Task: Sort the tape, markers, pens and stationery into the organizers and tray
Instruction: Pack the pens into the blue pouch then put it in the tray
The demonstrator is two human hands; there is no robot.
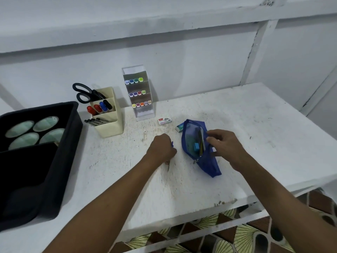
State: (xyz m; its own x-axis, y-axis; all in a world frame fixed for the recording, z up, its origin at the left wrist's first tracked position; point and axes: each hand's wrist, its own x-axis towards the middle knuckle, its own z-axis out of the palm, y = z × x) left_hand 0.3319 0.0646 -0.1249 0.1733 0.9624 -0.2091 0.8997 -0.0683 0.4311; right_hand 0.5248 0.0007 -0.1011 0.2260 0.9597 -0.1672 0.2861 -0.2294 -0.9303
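While my right hand [223, 147] pinches the open edge of the blue mesh pouch [197, 147] near the middle of the tabletop [246, 125], my left hand [162, 149] lies beside it in a clenched grip around something small and blue that I cannot identify. Pencils and a blue eraser show inside the pouch. A staples box [164, 121] lies toward the back edge. Behind it stand the clear marker organizer [139, 94] and the cream pen holder [107, 114]; the black tray [36, 156] sits at the left edge.
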